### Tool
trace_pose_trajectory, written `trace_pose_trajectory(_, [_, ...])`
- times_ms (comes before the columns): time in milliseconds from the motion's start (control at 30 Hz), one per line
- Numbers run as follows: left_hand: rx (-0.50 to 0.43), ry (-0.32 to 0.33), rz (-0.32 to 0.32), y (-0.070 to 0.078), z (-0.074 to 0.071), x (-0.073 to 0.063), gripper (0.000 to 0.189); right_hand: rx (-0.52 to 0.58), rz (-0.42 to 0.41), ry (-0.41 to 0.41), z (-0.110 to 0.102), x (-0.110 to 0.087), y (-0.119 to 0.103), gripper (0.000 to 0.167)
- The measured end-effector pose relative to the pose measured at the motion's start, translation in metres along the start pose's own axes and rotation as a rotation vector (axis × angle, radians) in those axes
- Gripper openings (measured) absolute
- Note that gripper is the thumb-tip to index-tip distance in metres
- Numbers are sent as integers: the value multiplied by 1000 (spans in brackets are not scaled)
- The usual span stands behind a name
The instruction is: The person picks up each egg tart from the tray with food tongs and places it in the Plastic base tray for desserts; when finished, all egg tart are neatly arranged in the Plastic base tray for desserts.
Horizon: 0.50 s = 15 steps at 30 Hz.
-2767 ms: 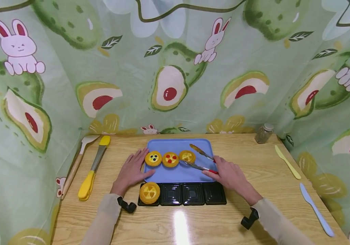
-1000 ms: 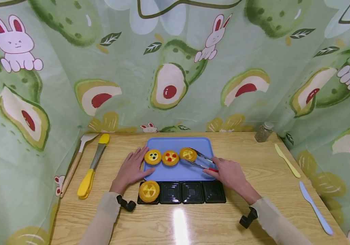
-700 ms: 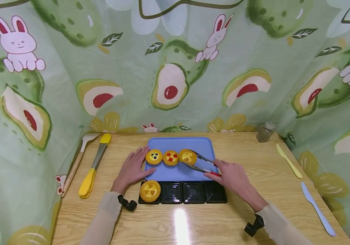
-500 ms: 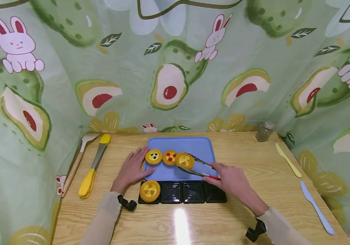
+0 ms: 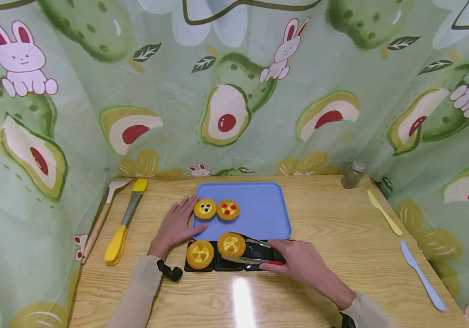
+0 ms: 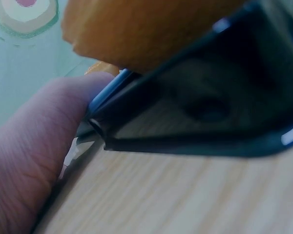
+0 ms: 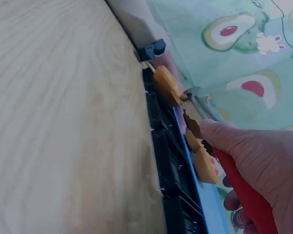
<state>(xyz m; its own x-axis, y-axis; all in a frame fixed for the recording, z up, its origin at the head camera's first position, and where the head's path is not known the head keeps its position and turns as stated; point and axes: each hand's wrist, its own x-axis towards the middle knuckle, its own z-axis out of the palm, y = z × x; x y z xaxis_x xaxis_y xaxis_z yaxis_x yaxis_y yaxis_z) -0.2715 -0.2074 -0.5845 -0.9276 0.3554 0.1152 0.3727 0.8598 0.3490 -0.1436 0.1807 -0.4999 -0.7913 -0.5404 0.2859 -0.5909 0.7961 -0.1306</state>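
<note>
Box (image 5: 228,268) has one tart (image 5: 200,254); our right hand (image 5: 300,259) grips tongs (image 5: 274,262) with a second tart (image 5: 231,244) over it. Two tarts (image 5: 205,209) remain on the tray (image 5: 260,209), our left hand (image 5: 177,224) relaxed.

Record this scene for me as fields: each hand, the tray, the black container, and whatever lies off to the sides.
Left hand: rests on the left edge of the blue tray
Right hand: holds red-handled tongs
In the tongs: wedge-topped tart, over the second compartment from the left
Tray: dark-dotted tart, red-dotted tart
Black container: another tart in the leftmost compartment; right end partly hidden
Left side: wooden-handled utensil, yellow tongs
Right side: jar, yellow knife, blue knife
</note>
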Motion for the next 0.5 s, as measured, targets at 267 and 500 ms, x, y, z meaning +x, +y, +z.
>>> trace_pose_trajectory(267, [0, 0, -3, -1, 0, 1, 108, -28, -13, -3, 10, -3, -6, 52])
trace_pose_trajectory(500, [-4, -2, 1, -1, 1, 1, 107, -41, -10, -14, 13, -5, -11, 58])
